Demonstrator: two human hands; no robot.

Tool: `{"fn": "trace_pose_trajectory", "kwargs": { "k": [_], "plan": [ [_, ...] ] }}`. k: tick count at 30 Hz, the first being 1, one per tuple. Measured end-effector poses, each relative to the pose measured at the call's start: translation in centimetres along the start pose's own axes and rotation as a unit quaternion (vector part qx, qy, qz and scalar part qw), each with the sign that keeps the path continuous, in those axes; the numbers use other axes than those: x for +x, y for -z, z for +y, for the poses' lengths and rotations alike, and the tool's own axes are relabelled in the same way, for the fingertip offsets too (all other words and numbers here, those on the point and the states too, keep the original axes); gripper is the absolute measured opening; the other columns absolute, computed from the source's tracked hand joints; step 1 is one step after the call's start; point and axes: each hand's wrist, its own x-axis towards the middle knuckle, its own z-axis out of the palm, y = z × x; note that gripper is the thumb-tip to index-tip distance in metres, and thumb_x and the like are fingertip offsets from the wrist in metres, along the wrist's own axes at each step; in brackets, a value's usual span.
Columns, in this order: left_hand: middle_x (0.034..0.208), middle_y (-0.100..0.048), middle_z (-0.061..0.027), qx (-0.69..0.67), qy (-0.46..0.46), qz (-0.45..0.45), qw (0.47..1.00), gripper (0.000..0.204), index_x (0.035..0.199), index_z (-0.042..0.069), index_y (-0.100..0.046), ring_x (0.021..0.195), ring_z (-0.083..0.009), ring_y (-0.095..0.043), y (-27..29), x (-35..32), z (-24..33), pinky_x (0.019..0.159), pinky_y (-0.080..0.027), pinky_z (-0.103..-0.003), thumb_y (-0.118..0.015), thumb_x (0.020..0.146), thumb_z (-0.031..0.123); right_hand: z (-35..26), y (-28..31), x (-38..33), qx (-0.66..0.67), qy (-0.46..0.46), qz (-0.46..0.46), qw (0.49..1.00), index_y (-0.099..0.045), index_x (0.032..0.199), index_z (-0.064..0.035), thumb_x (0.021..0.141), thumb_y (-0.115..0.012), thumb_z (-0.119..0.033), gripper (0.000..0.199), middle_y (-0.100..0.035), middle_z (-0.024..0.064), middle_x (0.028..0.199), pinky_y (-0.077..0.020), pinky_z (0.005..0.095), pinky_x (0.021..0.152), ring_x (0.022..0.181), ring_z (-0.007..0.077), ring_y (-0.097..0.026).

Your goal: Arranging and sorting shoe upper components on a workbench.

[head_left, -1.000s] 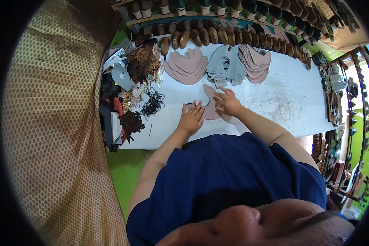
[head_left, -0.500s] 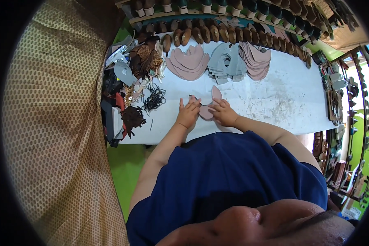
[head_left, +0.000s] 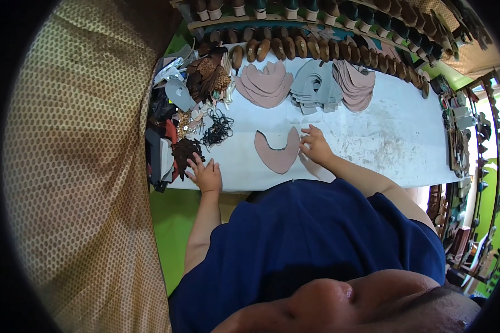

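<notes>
A pinkish U-shaped cut piece (head_left: pixel 279 159), dark along part of its inner curve, lies flat on the white-covered table (head_left: pixel 394 161) in front of me. My right hand (head_left: pixel 316 147) is just beside its right arm, fingers loosely bent and apart, with nothing visible in them. Over at the left, my left hand (head_left: pixel 206 175) has its fingers spread, the tips at the edge of a heap of dark brown strips (head_left: pixel 186 154). Whether they touch the strips, I cannot tell. A tangle of thin black cords (head_left: pixel 218 129) lies just beyond that heap.
Stacked pink pieces (head_left: pixel 264 86), grey-blue pieces (head_left: pixel 315 89) and another pink stack (head_left: pixel 355 86) lie along the back. Behind them runs a row of brown shoe lasts (head_left: pixel 300 47), under a shelf of heeled shoes. Mixed scraps crowd the left end, beside a patterned curtain (head_left: pixel 89 166).
Both hands have let go of the pink piece, which now lies flat and opened out. My left hand has moved left to the brown heap; my right hand has shifted slightly right.
</notes>
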Motion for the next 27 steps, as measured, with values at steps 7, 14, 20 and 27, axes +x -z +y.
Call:
{"fn": "trace_pose_trajectory", "kwargs": {
  "k": [7, 14, 20, 27],
  "plan": [
    [0.161, -0.019, -0.0148, -0.092, 0.05, 0.199, 0.974, 0.024, 0.104, 0.018, -0.073, 0.147, -0.0444, -0.013, -3.1, -0.7, -3.2, 0.114, -0.014, -0.063, -0.069, 0.084, 0.031, -1.4, -0.2, 0.4, -0.037, 0.141, -0.015, 0.989, -0.071, 0.087, -0.0088, 0.075, -0.072, -0.017, 0.015, -0.059, 0.0103, 0.129, -0.0378, 0.0496, 0.107, 0.135, 0.0409, -0.04],
    [0.16, -0.024, -0.0167, -0.066, 0.057, 0.132, 0.987, 0.016, 0.089, 0.018, -0.077, 0.146, -0.0437, -0.017, -2.8, -0.5, -2.7, 0.116, -0.016, -0.058, -0.071, 0.081, 0.03, -2.8, 0.1, 0.3, -0.073, 0.21, -0.044, 0.974, -0.071, 0.089, -0.0088, 0.074, -0.071, -0.017, 0.017, -0.057, 0.0083, 0.129, -0.0425, 0.0473, 0.101, 0.137, 0.039, -0.04],
    [0.158, -0.027, -0.0206, -0.17, 0.036, 0.11, 0.979, 0.011, 0.087, 0.015, -0.077, 0.145, -0.0465, -0.02, -2.1, 0.5, 0.8, 0.117, -0.02, -0.054, -0.069, 0.081, 0.02, -2.3, 0.4, 0.3, -0.058, 0.163, -0.064, 0.983, -0.071, 0.1, -0.0102, 0.076, -0.071, -0.016, 0.025, -0.057, 0.0105, 0.131, -0.0379, 0.0504, 0.107, 0.135, 0.041, -0.04],
    [0.153, -0.031, -0.0285, -0.37, -0.136, 0.064, 0.917, 0.007, 0.085, 0.012, -0.074, 0.142, -0.0491, -0.027, 2.1, 1.0, 9.2, 0.115, -0.028, -0.045, -0.073, 0.08, 0.017, -5.5, 1.6, 3.3, 0.057, 0.09, -0.074, 0.992, -0.073, 0.085, -0.0084, 0.079, -0.07, -0.021, 0.014, -0.062, 0.0154, 0.125, -0.0348, 0.0493, 0.11, 0.133, 0.0402, -0.043]
  ]
}}
